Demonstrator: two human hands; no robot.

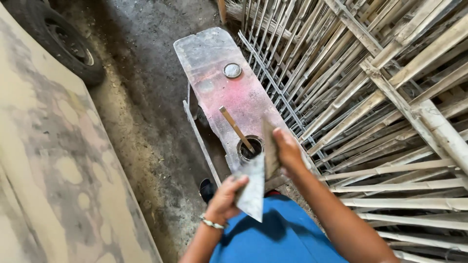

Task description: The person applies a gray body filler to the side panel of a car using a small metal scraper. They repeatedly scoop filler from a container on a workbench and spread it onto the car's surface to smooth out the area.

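1. The putty looks mixed: a wooden stick point(236, 129) stands in the small dark tin point(250, 148) on the near end of the pink-stained surface point(214, 73); spreading seems left.
2. The left hand point(225, 197) has its fingers clamped on a grey flat metal scraper point(252, 187).
3. The right hand point(287, 151) pinches a second thin blade point(270, 146) against it, above the tin.

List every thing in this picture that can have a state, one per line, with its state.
Left hand: holds flat grey metal blade.
Right hand: holds thin brown scraper upright.
Round dark tin: open, wooden stick leaning inside.
Round grey lid: lying flat on pink-stained board.
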